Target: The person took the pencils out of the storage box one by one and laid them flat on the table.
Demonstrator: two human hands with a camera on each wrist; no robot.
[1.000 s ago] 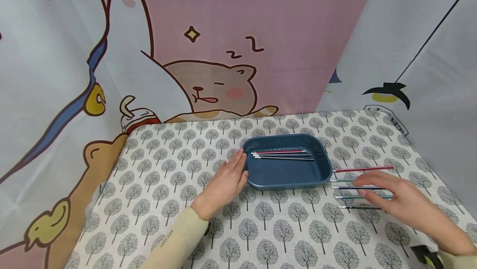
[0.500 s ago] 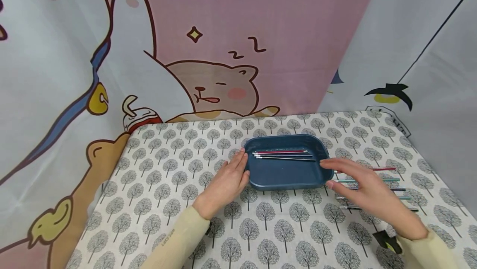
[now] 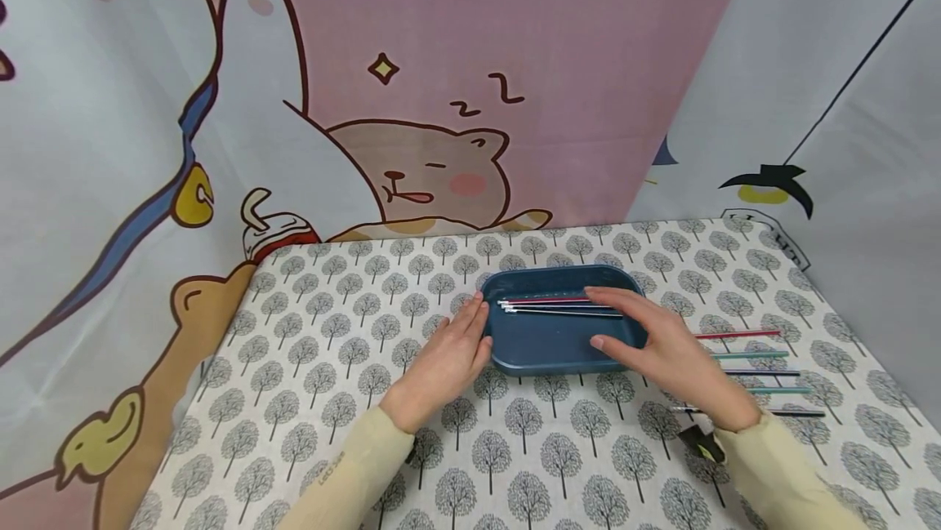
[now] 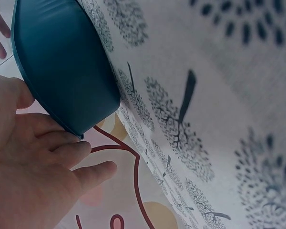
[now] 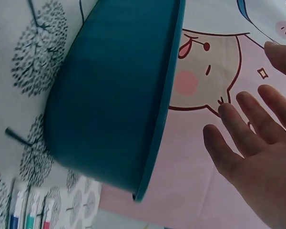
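Observation:
A dark blue plastic basin (image 3: 559,350) stands on the table. Several thin pen-like sticks (image 3: 544,311), red, blue and black with whitish ends, lie inside it; their exact kind is too small to tell. My left hand (image 3: 446,358) rests against the basin's left end with fairly straight fingers. In the left wrist view, that hand (image 4: 47,148) touches the rim. Over the basin's right part hovers my right hand (image 3: 662,350), thumb and fingers apart. The right wrist view shows that hand (image 5: 257,138) with nothing between its fingers, beside the basin wall (image 5: 109,95).
To the basin's right, several more thin sticks lie in a spaced row on the tree-print tablecloth (image 3: 559,465), among them a red stick (image 3: 742,334) and a black-ended stick (image 3: 797,413). A cartoon-print curtain (image 3: 573,105) hangs behind the table.
My right hand has moved left from above the row of sticks to over the basin, uncovering most of the row. The left hand stays at the basin's left end.

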